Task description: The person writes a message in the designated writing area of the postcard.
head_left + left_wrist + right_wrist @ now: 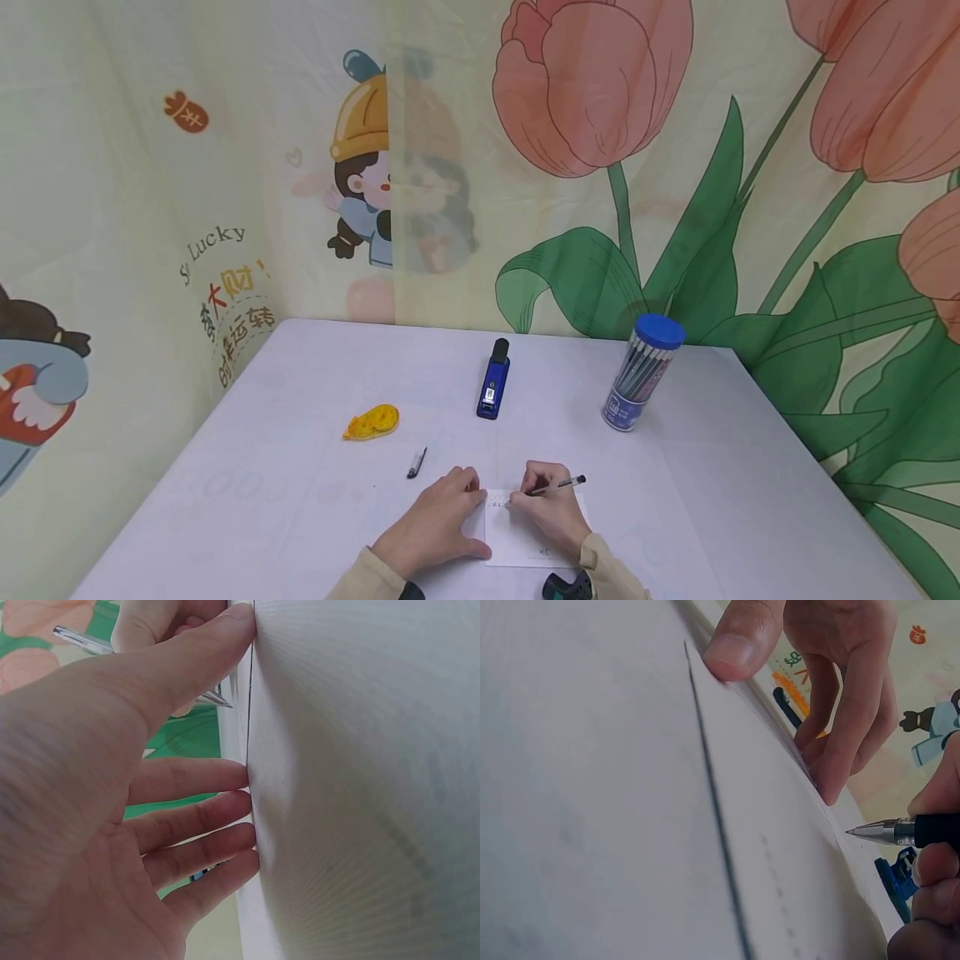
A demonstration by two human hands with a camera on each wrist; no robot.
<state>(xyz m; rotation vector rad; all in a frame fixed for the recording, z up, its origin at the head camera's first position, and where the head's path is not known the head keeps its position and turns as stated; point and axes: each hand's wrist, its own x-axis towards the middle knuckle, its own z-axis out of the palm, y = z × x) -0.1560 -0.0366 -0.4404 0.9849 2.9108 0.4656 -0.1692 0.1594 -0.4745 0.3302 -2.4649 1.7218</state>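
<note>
A small white card (525,542) lies near the table's front edge. My left hand (450,517) rests flat on the table, its straight fingers (195,817) and thumb (739,637) pressing on the card's left edge (245,712). My right hand (543,500) pinches a black pen (561,484) over the card's top. The pen's metal tip (877,832) hovers just above the card's surface (772,847). Faint printed marks run along the card's top. The pen also shows behind my left thumb in the left wrist view (82,641).
A black pen cap (417,462) lies left of my hands. Farther back on the white table (300,500) are a yellow correction tape dispenser (371,422), a blue stapler (493,379) and a blue-lidded tub of pencils (641,372). Printed cloth hangs behind and at both sides.
</note>
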